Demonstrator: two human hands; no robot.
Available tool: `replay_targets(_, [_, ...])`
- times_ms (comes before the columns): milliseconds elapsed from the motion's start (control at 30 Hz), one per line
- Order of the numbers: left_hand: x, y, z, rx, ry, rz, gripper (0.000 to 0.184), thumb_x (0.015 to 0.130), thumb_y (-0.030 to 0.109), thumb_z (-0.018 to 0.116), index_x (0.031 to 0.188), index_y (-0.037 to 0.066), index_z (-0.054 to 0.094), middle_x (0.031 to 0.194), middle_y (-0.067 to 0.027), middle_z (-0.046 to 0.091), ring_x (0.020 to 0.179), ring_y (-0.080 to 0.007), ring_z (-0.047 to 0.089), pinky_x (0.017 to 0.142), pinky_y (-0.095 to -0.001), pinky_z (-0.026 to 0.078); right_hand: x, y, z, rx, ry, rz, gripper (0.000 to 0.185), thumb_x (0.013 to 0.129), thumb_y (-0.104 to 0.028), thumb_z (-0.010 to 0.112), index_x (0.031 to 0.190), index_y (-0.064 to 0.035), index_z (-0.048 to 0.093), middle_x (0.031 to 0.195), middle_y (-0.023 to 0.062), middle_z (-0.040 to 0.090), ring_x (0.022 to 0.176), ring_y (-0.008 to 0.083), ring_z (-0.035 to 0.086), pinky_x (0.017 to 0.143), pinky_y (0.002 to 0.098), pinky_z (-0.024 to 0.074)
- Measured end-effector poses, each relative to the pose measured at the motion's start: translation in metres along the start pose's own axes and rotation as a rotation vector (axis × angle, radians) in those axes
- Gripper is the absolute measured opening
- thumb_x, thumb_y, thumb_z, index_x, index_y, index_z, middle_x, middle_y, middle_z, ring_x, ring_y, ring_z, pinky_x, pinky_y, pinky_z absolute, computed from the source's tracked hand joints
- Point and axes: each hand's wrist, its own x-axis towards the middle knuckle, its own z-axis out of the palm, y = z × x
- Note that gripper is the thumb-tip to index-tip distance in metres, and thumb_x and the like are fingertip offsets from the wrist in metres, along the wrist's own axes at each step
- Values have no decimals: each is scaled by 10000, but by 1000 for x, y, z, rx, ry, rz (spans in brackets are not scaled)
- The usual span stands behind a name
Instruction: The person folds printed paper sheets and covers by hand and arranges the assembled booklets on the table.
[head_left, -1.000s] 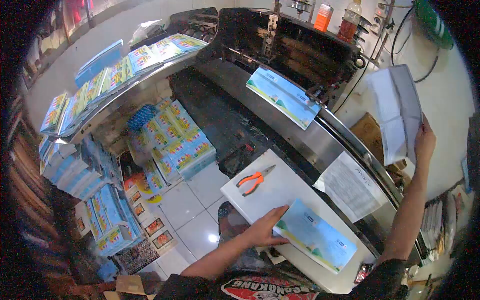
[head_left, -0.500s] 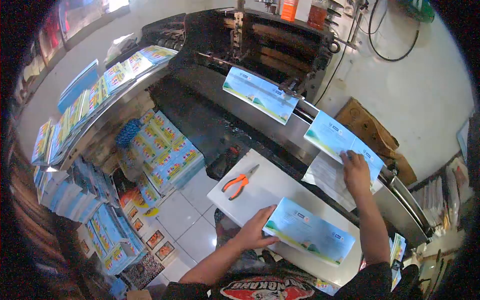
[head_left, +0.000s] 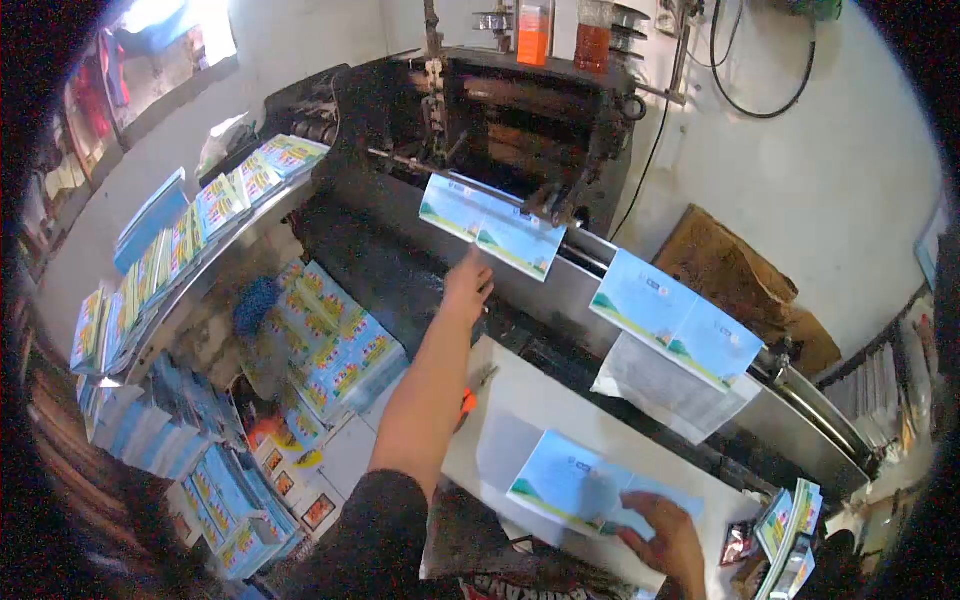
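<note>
We could read no whole word with certainty. Pale capitals on the dark shirt (head_left: 525, 588) at the table's (head_left: 545, 405) near side were broken by folds, seeming to end in "KANG". The blue sheet (head_left: 560, 475) on the table and the two blue sheets (head_left: 675, 315) beyond it bore small dark print, too tiny for us, as was any on the stacked booklets (head_left: 340, 340) left of it.
</note>
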Motion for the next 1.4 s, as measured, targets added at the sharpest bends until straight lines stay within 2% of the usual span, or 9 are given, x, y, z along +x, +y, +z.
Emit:
replay_targets(167, [81,13,-9,-99,63,-62,306,916,355,657,1056,101,560,941,-37,530,768,-166,537,726,-415,474,-40,1,-10,63,268,212,346,796,-27,725,1127,-65,633,1027,131,679,948,311,671,821,370,523])
replay_targets(400, [11,32,-2,-295,127,141,310,981,197,544,1223,7,504,1174,-128,569,1110,-303,585,971,-483,501,-50,19,-19,66,353,306,323,799,5,716,1111,-26,637,1027,142,679,968,262,665,858,355,514])
replay_targets(633, [-83,20,-54,-443,315,427,327,1001,182,500,1289,43,432,1218,-157,554,1058,-312,615,864,-476,568,-47,24,-22,48,350,243,330,790,20,716,1107,-35,641,1048,132,676,978,260,664,861,349,513])
replay_targets(733, [-143,26,-87,-336,229,577,331,1007,190,490,1293,33,430,1224,-144,557,1077,-288,608,907,-447,547,-42,29,-15,51,398,156,261,835,-48,693,1090,-34,642,915,137,678,869,245,665,781,362,516])
replay_targets(800, [-185,37,-97,-345,81,593,340,1005,209,496,1289,31,442,1212,-130,577,1106,-265,596,940,-428,524,-36,31,-10,64,335,132,412,738,-108,771,1119,-69,620,1116,176,652,1009,367,631,898,437,502])
replay_targets(1200, [-352,11,-86,-235,-188,374,369,974,244,549,1275,38,494,1218,-115,594,1114,-253,590,966,-443,491,38,-88,23,-14,534,-658,702,675,-190,824,1299,-113,510,1374,276,439,1201,448,507,957,504,461])
replay_targets(1300, [-386,-1,-59,-94,-109,363,380,982,238,531,1272,-4,485,1195,-124,600,1076,-252,607,946,-429,504,23,-80,16,117,328,-427,440,817,-204,676,1238,-130,574,1322,175,529,1170,372,549,945,460,484])
replay_targets(1367, [-392,-1,-62,-116,-292,304,393,986,255,523,1267,-16,482,1197,-122,598,1055,-257,614,930,-421,508,18,-54,12,125,474,-402,351,748,-207,756,1063,-72,677,1141,175,650,1070,321,636,884,391,521])
replay_targets(1400, [-390,4,-69,42,-522,488,419,984,296,532,1272,-6,493,1182,-118,607,1055,-255,611,922,-394,498,14,-41,14,280,549,-289,328,749,-192,754,1036,-53,679,1077,156,682,1060,303,644,896,375,513])
